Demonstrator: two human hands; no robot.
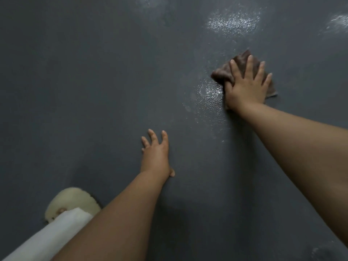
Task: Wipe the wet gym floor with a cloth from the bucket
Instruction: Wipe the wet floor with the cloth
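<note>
We knelt over the dark gym floor point(94, 81), our right hand point(246, 85) laid flat on a brown cloth point(243, 59) at the far right, the fingers spread straight and pressing it down, the grip apart rather than clamped round the fabric. The cloth lay bunched under the palm, its corners showing beyond the fingertips and at the right edge. A wet sheen point(209, 98) glistened just to the left of the cloth, touching its near-left edge, and ran toward us; by our judgement the next stroke had to go left and nearer. Our left hand point(156, 151) rested open on dry floor, nearer and to the left, holding nothing. More wet patches point(233, 21) shone farther off. No bucket was in view.
</note>
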